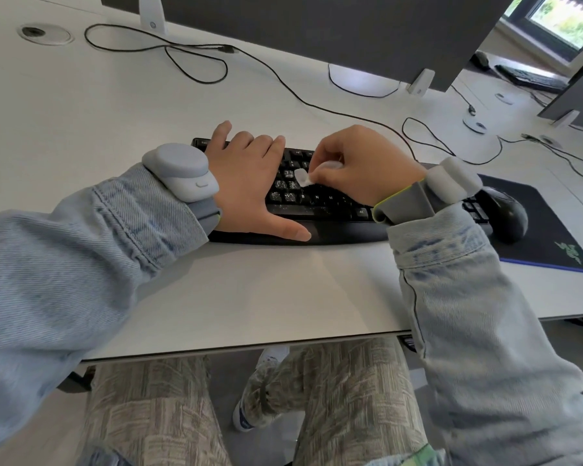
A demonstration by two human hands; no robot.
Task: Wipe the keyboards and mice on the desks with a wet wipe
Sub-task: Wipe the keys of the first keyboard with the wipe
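Note:
A black keyboard (320, 210) lies across the white desk (249, 297) in front of me. My left hand (249, 183) rests flat on its left half, fingers straight, thumb along the front edge. My right hand (360, 166) hovers over the middle keys and pinches a small folded white wet wipe (303, 178), whose tip touches the keys. White specks show on the keys near the wipe. A black mouse (505, 213) sits on a dark mouse pad (552, 230) just right of the keyboard, partly behind my right wrist.
Black cables (189, 58) loop over the desk behind the keyboard. A dark partition panel (350, 25) stands at the back on white feet. Another keyboard (529, 77) and mouse (482, 58) lie on a far desk at upper right. My legs show under the desk edge.

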